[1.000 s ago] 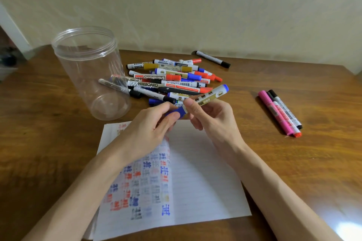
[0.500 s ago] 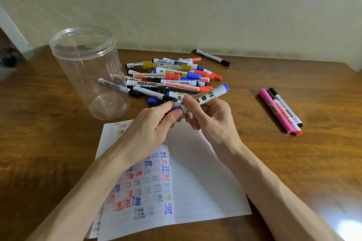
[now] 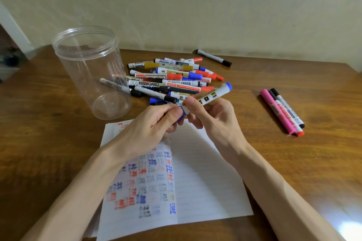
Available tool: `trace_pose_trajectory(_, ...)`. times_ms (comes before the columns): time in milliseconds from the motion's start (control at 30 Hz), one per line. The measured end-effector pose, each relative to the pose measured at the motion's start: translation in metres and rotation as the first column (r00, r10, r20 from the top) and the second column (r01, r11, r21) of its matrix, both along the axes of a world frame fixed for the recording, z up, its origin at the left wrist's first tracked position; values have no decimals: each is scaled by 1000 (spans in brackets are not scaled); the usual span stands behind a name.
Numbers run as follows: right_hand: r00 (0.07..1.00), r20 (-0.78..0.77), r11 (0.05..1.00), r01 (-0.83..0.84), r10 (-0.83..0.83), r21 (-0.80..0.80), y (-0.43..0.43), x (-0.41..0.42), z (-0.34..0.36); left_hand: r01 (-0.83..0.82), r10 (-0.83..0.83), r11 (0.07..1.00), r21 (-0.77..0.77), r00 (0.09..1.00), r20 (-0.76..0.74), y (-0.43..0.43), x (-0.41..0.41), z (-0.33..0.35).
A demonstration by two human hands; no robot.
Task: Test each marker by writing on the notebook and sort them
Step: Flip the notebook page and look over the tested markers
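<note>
Hands meet over the far edge of the notebook (image 3: 205, 174). The right hand (image 3: 215, 117) curls its fingers round a marker (image 3: 213, 95), a smooth white plastic tube with a gold-and-black label and a blue plug at its far end, tilted up and away to the right. The left hand (image 3: 152, 125) pinches the blue cap (image 3: 181, 118) at the marker's near end between thumb and bent fingers. Whether the cap is seated or loosened cannot be told, since the fingers cover the joint.

The notebook lies open and flat. Its paper is white and faintly lined, and its left page bows slightly and is crowded with blurred red, blue, black and tan written marks.

Behind the hands a pile of markers (image 3: 172, 78) lies crisscrossed, with white barrels, printed labels, and red, blue, black and gold caps. Left of the pile a clear plastic jar (image 3: 88, 68) stands upright, round, with a ridged rim and an open mouth. A lone black marker (image 3: 214, 57) rests near the wall. Well to the right, three markers (image 3: 282, 111) lie side by side, touching: one pink, one red-tipped, one black-capped.

The table (image 3: 303, 172) is glossy brown wood with visible grain and a glare spot at its near right corner. The wall (image 3: 195, 6) is pale cream with a faint swirled pattern.
</note>
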State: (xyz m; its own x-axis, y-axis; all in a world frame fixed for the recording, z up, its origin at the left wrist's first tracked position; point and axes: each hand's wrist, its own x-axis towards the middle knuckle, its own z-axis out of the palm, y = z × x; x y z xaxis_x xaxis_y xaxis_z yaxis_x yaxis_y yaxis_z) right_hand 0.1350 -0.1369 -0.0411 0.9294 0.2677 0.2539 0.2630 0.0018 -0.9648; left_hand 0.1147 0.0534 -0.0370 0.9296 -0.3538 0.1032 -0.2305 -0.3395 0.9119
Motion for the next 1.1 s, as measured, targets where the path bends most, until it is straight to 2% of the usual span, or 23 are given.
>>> trace_pose_trajectory(67, 999, -32, 1000, 15, -14, 17, 3, -2, -1, -41, 40, 999, 20, 999, 33, -2, -1, -2)
trace_pose_trajectory(167, 992, -90, 996, 94, -92, 11, 9, -5, -4, -167, 140, 975, 146, 974, 178, -3, -2, -7)
trace_pose_trajectory(233, 981, -131, 989, 147, -144, 9, 11, -5, -6, -225, 146, 943, 244, 941, 306, -3, -3, -9)
trace_pose_trajectory(300, 976, -153, 987, 162, -156, 26, 11, -4, -7, -231, 119, 929, 290, 926, 358, -3, -3, -11)
trace_pose_trajectory(567, 989, -113, 994, 98, -92, 50, 4, -1, -4, -124, 95, 978, 165, 980, 173, -2, -1, -7)
trace_pose_trajectory(834, 999, -34, 999, 37, -36, 19, -1, 1, -3, -46, 43, 998, 40, 997, 68, -2, -2, 1)
trace_pose_trajectory(1034, 1000, -16, 1000, -14, 15, 15, -1, -1, 1, 27, -33, 997, -78, 996, -78, 4, -1, 2)
trace_pose_trajectory(1100, 999, -37, 1000, 3, -2, 30, 0, -1, 0, -7, 4, 999, -51, 999, -46, 3, 0, -1)
